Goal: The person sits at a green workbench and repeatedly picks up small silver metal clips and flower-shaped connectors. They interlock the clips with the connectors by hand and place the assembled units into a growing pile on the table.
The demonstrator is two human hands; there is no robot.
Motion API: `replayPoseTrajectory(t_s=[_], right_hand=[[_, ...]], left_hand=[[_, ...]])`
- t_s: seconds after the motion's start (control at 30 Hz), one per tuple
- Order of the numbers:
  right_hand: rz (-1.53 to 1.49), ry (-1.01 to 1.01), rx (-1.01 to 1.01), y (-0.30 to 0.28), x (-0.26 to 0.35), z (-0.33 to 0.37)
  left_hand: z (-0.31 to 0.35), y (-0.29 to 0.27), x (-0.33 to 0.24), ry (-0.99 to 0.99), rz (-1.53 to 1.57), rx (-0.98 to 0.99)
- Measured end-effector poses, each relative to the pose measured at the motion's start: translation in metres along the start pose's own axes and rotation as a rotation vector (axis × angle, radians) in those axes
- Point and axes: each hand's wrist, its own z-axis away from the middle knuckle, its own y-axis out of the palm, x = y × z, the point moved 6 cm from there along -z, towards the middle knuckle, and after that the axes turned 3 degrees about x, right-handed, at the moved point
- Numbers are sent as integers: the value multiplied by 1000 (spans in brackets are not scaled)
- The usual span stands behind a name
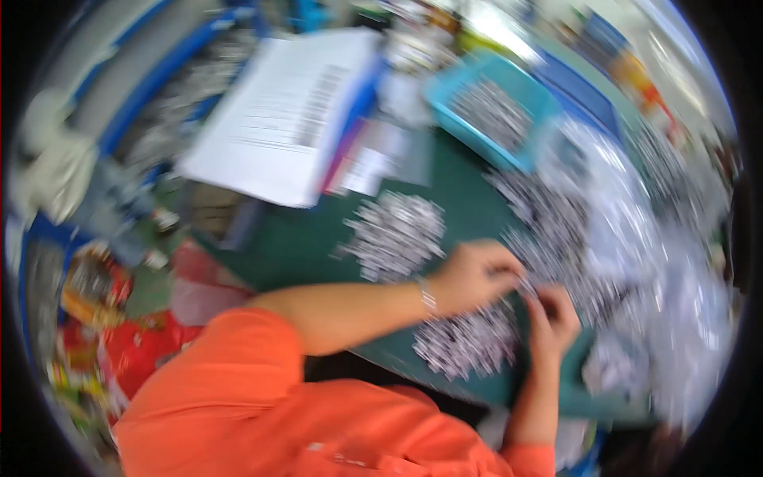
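My left hand point(469, 274), with a bracelet at the wrist, reaches in across the green table and is closed in a pinch. Just to its right, my right hand point(554, 322) is also pinched shut. Their fingertips come together over a small silvery piece point(523, 285), too blurred to tell its kind. One pile of small silver-grey pieces point(397, 236) lies beyond my left forearm. Another, slightly pinkish pile point(467, 342) sits below my left hand, near the table's front edge. Dark and silver loose pieces point(544, 219) are spread beyond my right hand.
A turquoise basket point(449, 119) holding similar pieces stands at the back. Printed sheets point(278, 119) lie at the back left of the green table point(294, 258). Clear plastic bags point(675, 318) crowd the right side. Red bags point(147, 350) lie low at the left.
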Motion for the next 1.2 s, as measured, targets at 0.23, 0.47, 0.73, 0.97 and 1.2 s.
replayPoseTrajectory(t_s=[0.23, 0.47, 0.73, 0.97, 1.2], right_hand=[[-50, -116, -9, -10, 22, -2], [-26, -149, 2, -8, 21, -2], [-91, 47, 148, -3, 10, 0], [-326, 228, 221, 2, 1, 3], [-253, 145, 184, -2, 0, 1]], left_hand=[[1, 18, 13, -255, 381, 131], [5, 17, 16, -273, 407, 141], [3, 19, 14, -263, 418, 157], [4, 19, 18, -329, 441, 144], [4, 17, 14, -349, 406, 198]])
